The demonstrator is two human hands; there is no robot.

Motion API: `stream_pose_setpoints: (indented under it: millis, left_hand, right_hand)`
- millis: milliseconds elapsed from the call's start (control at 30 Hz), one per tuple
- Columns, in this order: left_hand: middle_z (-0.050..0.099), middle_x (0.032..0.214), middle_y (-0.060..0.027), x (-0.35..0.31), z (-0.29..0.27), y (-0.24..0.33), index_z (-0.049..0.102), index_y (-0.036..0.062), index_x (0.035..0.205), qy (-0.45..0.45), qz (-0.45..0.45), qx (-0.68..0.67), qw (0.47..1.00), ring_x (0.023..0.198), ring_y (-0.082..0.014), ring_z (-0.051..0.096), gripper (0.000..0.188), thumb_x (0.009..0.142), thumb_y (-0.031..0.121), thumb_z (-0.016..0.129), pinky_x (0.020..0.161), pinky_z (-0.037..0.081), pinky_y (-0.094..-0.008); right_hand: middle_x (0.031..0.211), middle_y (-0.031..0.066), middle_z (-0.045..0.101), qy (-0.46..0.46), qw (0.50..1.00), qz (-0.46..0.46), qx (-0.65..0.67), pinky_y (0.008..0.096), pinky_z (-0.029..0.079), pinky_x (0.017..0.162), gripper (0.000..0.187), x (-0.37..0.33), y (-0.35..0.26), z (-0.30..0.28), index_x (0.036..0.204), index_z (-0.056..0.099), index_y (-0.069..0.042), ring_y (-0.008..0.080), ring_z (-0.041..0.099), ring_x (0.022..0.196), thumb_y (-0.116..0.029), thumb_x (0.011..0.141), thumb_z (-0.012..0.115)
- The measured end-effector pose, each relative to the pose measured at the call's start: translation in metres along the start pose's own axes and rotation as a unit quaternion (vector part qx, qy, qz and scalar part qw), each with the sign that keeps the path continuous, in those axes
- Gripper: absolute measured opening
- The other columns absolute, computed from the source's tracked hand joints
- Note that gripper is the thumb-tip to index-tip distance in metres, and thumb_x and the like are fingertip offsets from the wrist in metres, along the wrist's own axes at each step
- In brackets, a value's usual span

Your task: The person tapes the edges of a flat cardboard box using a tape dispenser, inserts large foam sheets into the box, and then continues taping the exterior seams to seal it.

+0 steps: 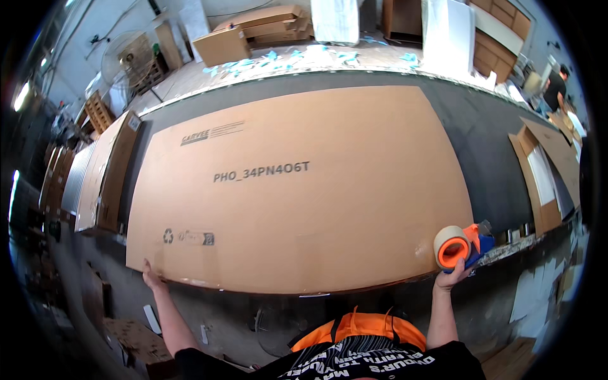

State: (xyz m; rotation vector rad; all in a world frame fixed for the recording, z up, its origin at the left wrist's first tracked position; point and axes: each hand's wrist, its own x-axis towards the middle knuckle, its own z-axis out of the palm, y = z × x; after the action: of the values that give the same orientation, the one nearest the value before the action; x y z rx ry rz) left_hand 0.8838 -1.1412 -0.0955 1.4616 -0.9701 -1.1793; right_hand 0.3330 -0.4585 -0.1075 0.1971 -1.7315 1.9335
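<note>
A large flat cardboard box [342, 215] with dark printing lies across a dark conveyor belt [491, 164] before me. My left hand [152, 276] grips its near left corner, thumb on the top face and the other fingers hidden below the edge. By the near right corner, my right hand [451, 276] is closed around a tape dispenser [474, 244] in orange and blue. A roll of tape with an orange core sits on the dispenser, overlapping the box's corner in the view.
Closed cartons [107, 177] stand at the left. An opened carton [538, 177] with white pieces inside is at the right. Beyond the belt are a floor fan [130, 60], stacked cardboard [266, 28] and blue scraps. A person [557, 88] stands far right.
</note>
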Motion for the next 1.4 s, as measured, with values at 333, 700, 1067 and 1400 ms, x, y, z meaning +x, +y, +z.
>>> stream_pose_setpoints:
  millis: [333,700,1067,1400]
  left_hand:
    - [0.061,0.134,-0.0146,-0.011,0.005,0.005,0.050,0.0011,0.141,0.037,-0.083,-0.033,0.995,0.116,-0.0313,0.062,0.058,0.102,0.043,0.041,0.097,0.052,-0.0435]
    - [0.061,0.093,0.0009,-0.275,0.017,-0.071,0.061,0.0099,0.106,0.086,0.001,-0.035,0.996,0.085,-0.0136,0.056,0.018,0.089,0.014,0.066,0.076,0.048,-0.0329]
    - [0.051,0.141,-0.0294,-0.607,0.146,0.022,0.022,-0.0067,0.153,-0.339,-0.084,0.456,0.819,0.131,-0.0357,0.054,0.113,0.083,0.068,0.068,0.103,0.048,-0.0447]
    - [0.075,0.095,-0.0163,-0.243,0.075,0.076,0.068,0.0032,0.120,-0.079,0.249,0.314,0.913,0.080,-0.0230,0.074,0.039,0.090,0.027,0.073,0.072,0.058,-0.0337]
  right_hand:
    - [0.148,0.0261,0.041,-0.039,0.996,-0.060,-0.051,0.0441,0.038,0.111,0.077,0.009,0.001,0.019,0.151,0.023,0.008,0.0348,0.048,0.133,-0.026,0.088,0.051]
    - [0.143,0.0138,0.052,-0.208,0.969,0.035,0.132,0.0415,0.039,0.111,0.058,0.362,0.230,0.271,0.141,0.050,0.002,0.0253,0.053,0.128,-0.039,0.100,0.049]
    - [0.099,0.0046,0.068,-0.608,0.680,0.370,0.178,0.0302,0.054,0.079,0.035,0.149,0.016,0.459,0.113,0.068,-0.006,0.0160,0.066,0.091,-0.031,0.090,0.060]
    - [0.129,0.0134,0.056,-0.296,0.948,0.108,0.042,0.0325,0.040,0.103,0.050,0.019,-0.070,0.265,0.137,0.049,0.006,0.0199,0.053,0.117,-0.027,0.099,0.055]
